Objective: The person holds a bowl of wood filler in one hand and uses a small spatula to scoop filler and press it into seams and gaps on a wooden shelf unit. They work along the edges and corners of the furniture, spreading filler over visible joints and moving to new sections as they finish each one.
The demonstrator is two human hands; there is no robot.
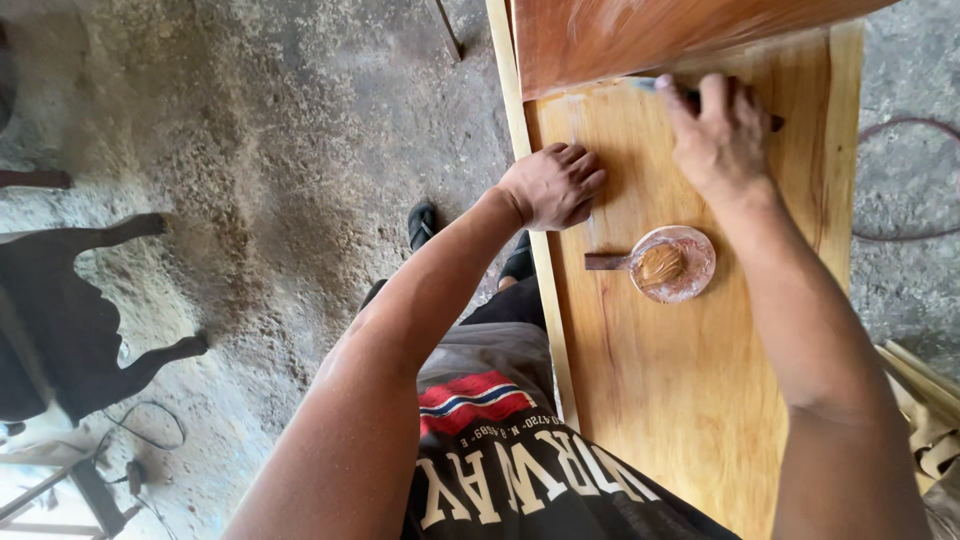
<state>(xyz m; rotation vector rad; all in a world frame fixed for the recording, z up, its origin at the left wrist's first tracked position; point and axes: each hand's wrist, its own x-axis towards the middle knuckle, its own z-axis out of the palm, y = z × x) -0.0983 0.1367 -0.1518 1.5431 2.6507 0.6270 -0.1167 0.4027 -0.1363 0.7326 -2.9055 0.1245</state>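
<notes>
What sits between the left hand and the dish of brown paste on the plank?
Nothing visible. The left hand rests on the plank; only bare wood separates it from the dish of brown paste. The right hand works farther up.

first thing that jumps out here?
The long pale wooden plank down the right of the frame, with a redder board lying across its far end. The right hand presses a thin tool at that joint, while the left hand rests on the plank's left edge. Between them sits a small round dish of brown paste.
</notes>
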